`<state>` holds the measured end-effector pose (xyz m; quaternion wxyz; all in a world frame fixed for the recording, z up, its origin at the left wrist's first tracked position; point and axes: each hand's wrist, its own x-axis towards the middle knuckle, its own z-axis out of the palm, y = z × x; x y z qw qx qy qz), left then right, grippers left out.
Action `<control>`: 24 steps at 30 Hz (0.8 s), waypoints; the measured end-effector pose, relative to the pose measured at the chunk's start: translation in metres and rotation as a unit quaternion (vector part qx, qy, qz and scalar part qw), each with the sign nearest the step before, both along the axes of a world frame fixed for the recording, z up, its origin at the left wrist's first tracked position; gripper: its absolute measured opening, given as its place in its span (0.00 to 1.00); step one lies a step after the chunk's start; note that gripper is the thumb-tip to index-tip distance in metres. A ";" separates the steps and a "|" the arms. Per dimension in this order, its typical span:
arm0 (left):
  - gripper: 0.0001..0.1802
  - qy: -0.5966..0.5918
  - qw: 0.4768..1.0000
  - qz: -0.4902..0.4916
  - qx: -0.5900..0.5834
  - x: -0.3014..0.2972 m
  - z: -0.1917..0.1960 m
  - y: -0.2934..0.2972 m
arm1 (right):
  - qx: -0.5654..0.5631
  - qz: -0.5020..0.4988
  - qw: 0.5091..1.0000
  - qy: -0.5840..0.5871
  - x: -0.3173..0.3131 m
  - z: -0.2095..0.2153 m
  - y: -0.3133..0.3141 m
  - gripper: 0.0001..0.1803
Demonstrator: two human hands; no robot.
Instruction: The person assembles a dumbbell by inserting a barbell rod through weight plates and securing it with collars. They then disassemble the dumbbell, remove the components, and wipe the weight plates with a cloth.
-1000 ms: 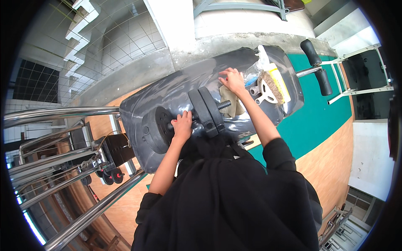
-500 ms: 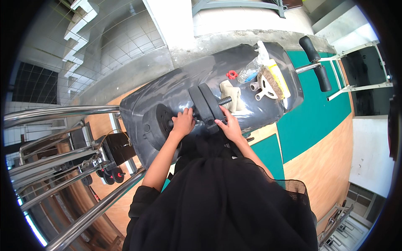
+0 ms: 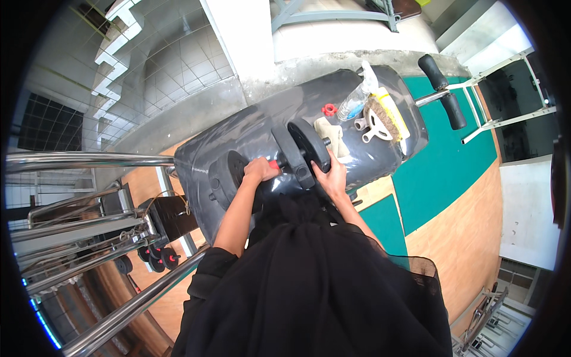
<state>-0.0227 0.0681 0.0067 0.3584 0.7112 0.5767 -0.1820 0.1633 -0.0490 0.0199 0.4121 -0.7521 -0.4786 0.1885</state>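
Note:
A black adjustable dumbbell lies across the black padded bench (image 3: 232, 134). My left hand (image 3: 260, 171) is closed round its handle, where a bit of red (image 3: 273, 164) shows beside the thumb. At the dumbbell's right end, my right hand (image 3: 332, 177) grips the outer round weight plate (image 3: 310, 143) by its near edge, thumb on the inner side. This plate stands tilted on the bar, apart from the inner plate (image 3: 288, 152), and the bar's tip (image 3: 326, 141) pokes out beyond it. More plates (image 3: 223, 181) sit on the left end, partly behind my left hand. A red star-shaped nut (image 3: 329, 110) lies farther off on the bench.
Beyond the plates lie a beige cloth (image 3: 331, 134), a clear spray bottle (image 3: 355, 101), a brush (image 3: 383, 113) with yellow on it and a pale three-armed piece (image 3: 375, 128). Chrome rails (image 3: 89, 159) run at the left. A padded roller (image 3: 443, 89) stands at the right.
The outer right plate has come away from the inner one, moving outward along the bar and tilting. My right hand moved right with it. Red now shows by my left hand.

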 end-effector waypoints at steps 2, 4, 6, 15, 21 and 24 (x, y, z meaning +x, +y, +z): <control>0.35 -0.002 1.000 0.008 0.003 -0.002 0.000 -0.004 | -0.019 -0.019 0.999 -0.028 0.001 0.010 -0.001 0.27; 0.33 -0.007 1.000 0.005 -0.002 -0.003 0.001 -0.004 | -0.031 -0.037 0.997 -0.053 0.003 0.015 -0.003 0.27; 0.31 -0.014 1.000 0.005 0.012 -0.003 0.000 -0.007 | -0.035 -0.053 0.995 -0.074 0.011 0.016 -0.006 0.27; 0.27 -0.018 1.000 -0.001 0.019 -0.004 0.002 -0.013 | -0.040 -0.070 0.994 -0.074 0.022 0.035 -0.013 0.26; 0.22 -0.043 0.998 -0.023 0.034 -0.010 0.001 -0.020 | -0.054 -0.092 0.991 -0.076 0.038 0.039 -0.030 0.24; 0.21 -0.045 0.997 -0.024 0.050 -0.013 -0.006 -0.026 | -0.076 -0.098 0.990 -0.068 0.040 0.066 -0.039 0.23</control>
